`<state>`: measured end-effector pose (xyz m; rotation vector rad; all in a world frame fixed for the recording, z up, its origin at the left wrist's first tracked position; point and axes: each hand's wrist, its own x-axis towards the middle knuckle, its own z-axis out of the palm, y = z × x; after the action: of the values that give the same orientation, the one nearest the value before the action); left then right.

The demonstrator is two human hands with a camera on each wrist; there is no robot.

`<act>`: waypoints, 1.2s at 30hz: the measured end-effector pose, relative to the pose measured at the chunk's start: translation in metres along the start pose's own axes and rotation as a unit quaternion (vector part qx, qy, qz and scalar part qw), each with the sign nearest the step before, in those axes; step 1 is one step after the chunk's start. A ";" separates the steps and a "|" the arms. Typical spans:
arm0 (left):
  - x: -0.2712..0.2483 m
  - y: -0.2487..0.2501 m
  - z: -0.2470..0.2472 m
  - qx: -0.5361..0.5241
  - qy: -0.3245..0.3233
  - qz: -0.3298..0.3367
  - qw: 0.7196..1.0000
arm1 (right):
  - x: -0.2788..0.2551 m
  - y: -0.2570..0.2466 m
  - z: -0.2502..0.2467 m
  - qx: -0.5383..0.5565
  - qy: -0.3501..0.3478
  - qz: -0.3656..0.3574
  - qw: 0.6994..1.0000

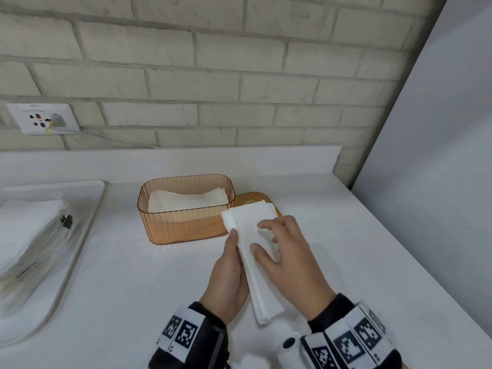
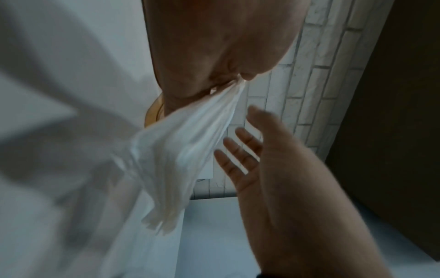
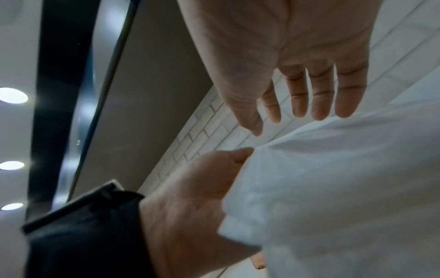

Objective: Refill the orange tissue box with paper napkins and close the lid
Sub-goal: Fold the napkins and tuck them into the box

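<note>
The orange see-through tissue box (image 1: 186, 225) stands open on the white counter, with white napkins (image 1: 186, 202) lying inside. Its orange lid (image 1: 246, 197) lies flat behind the box's right corner, partly covered. Just right of the box, my left hand (image 1: 229, 270) grips a folded stack of white napkins (image 1: 255, 275) along its left edge, thumb on top. My right hand (image 1: 282, 246) lies over the stack with straight, spread fingers. The left wrist view shows the stack (image 2: 185, 150) pinched in my left hand (image 2: 214, 47). The right wrist view shows my right hand (image 3: 297, 65) flat above the napkins (image 3: 333, 188).
A white tray (image 1: 87, 222) at the left holds a plastic pack of napkins (image 1: 32, 249). A wall socket (image 1: 42, 118) with a plugged cable sits on the brick wall behind. A grey panel (image 1: 439, 129) bounds the counter's right side.
</note>
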<state>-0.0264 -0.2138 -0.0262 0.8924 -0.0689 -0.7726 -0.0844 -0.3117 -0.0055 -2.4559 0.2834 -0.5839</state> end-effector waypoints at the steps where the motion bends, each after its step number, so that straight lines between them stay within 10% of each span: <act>1: -0.001 -0.001 0.002 0.006 -0.004 0.008 1.000 | 0.000 -0.003 0.002 -0.004 -0.004 -0.004 1.000; 36: -0.007 -0.007 0.001 0.158 0.017 0.061 0.985 | -0.007 -0.005 0.009 0.021 0.009 -0.004 1.000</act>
<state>-0.0356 -0.2129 -0.0288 1.1912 -0.2186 -0.6413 -0.0861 -0.3006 -0.0116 -2.4137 0.2648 -0.6091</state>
